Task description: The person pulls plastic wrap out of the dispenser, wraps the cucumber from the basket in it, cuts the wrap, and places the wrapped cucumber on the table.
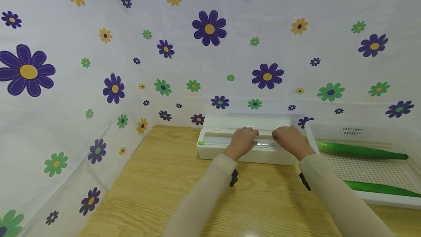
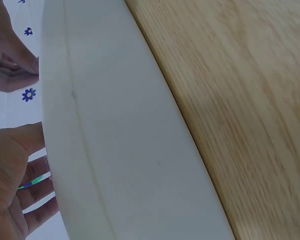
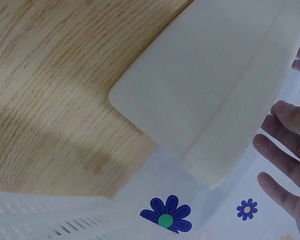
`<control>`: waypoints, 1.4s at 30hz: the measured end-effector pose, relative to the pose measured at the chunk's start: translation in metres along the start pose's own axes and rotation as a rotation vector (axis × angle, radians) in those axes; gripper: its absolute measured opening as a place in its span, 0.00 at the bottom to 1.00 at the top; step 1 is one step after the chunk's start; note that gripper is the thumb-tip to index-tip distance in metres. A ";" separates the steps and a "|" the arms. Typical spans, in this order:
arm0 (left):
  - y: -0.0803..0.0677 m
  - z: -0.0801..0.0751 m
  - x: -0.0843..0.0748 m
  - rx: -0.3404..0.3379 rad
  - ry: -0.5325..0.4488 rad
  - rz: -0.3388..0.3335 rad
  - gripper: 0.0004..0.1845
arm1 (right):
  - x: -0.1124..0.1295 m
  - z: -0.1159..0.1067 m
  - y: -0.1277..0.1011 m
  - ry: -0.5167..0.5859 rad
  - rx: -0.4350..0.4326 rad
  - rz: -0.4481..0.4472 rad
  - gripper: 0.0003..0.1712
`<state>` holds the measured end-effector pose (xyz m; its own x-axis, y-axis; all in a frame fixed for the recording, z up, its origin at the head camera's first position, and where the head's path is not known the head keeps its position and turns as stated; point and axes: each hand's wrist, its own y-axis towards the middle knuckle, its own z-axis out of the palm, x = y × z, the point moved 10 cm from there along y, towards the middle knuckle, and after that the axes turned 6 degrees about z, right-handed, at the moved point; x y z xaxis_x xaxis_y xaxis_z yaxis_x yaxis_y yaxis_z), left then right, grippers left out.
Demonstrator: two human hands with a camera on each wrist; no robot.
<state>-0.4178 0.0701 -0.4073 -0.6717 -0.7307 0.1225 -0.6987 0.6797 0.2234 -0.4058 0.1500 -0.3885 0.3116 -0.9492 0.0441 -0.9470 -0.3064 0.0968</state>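
Observation:
A long white cling film dispenser (image 1: pixel 213 153) stands on the table with its lid (image 1: pixel 243 121) raised at the back. Clear cling film (image 1: pixel 264 143) glints along its opening. My left hand (image 1: pixel 242 142) reaches over the middle of the dispenser; in the left wrist view its fingertips are hidden behind the dispenser's edge. Farther right, my right hand (image 1: pixel 291 140) is above the opening. Its thumb and index finger come together at the film in the right wrist view, while the other fingers (image 3: pixel 280 157) are spread.
A white perforated basket (image 1: pixel 361 169) stands to the right, close to the dispenser, with two long green cucumbers (image 1: pixel 361 150) in it. Wood-grain table (image 1: pixel 158 178) extends in front and to the left. A flower-patterned sheet (image 1: pixel 184 65) hangs behind and at the left.

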 end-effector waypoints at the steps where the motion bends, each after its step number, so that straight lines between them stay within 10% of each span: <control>1: -0.001 0.002 0.004 0.007 -0.003 -0.009 0.16 | 0.000 0.000 0.000 0.003 0.004 0.000 0.06; 26: -0.066 -0.004 0.095 -0.050 -0.114 -0.131 0.05 | -0.001 -0.004 -0.009 0.098 0.014 -0.004 0.08; 42: -0.081 -0.010 0.126 -0.014 -0.250 -0.173 0.04 | -0.009 -0.002 -0.008 0.111 0.049 -0.005 0.07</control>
<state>-0.4434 -0.0772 -0.4005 -0.5841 -0.7957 -0.1603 -0.8057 0.5444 0.2335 -0.4005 0.1611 -0.3875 0.3208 -0.9346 0.1535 -0.9471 -0.3171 0.0488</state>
